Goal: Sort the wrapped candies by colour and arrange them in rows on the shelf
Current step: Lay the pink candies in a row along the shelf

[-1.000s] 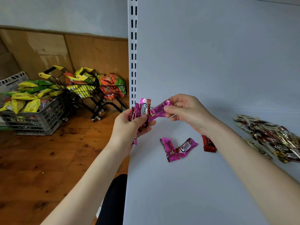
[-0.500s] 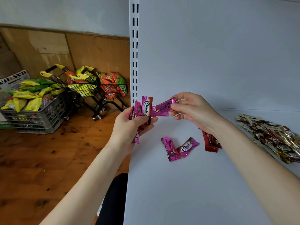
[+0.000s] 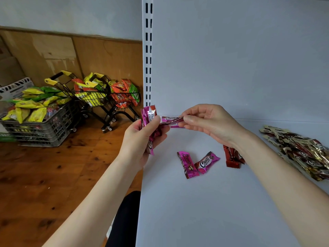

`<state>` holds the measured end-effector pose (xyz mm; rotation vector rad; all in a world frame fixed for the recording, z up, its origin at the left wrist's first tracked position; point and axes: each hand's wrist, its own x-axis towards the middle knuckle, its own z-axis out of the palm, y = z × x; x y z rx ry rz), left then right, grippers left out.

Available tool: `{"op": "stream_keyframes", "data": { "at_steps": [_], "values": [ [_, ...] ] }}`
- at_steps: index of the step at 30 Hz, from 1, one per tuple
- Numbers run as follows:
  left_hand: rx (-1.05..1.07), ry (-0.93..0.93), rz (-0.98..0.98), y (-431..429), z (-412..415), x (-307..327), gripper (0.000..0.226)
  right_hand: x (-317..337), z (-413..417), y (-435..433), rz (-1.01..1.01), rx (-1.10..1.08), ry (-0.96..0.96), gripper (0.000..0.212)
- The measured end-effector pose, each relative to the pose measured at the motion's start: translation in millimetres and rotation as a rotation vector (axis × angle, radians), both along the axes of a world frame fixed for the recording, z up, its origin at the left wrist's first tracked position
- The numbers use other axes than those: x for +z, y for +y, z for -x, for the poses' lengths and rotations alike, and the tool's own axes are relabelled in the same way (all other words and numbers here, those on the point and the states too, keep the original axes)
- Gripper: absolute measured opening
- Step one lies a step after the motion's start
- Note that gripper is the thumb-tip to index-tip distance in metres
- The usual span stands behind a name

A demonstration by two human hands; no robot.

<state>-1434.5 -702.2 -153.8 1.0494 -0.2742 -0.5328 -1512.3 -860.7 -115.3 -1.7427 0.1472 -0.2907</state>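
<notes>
Above the white metal shelf (image 3: 213, 211), the left hand (image 3: 140, 139) grips a bunch of pink foil-wrapped candies (image 3: 149, 118). The right hand (image 3: 210, 123) fingers (image 3: 191, 120) pinch a single pink candy (image 3: 169, 119) by its end. Two loose pink candies (image 3: 188, 164) lie on the shelf. The foil is probably light and slippery, so grip each by its crimped ends.

A small shop — white slotted shelf upright (image 3: 147, 50), mini shopping carts (image 3: 99, 97) and a crate (image 3: 41, 129) of snack packets far left.
</notes>
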Motion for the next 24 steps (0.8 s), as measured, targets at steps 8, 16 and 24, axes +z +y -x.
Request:
{"op": "stream_keyframes", "data": {
  "at_steps": [8, 16, 24],
  "values": [
    [0.086, 0.071, -0.041, -5, -2, -2, 0.017, -6, -5, 3, 0.189, -0.042, 0.001, 0.03],
    [0.081, 0.018, -0.039, -7, 0, -3, 0.017, -7, -7, -1, 0.091, -0.112, 0.005, 0.03],
    [0.049, -0.057, -0.042, -15, 0, -4, 0.017, -13, -21, 3, -0.371, -0.191, -0.091, 0.01]
  ]
}}
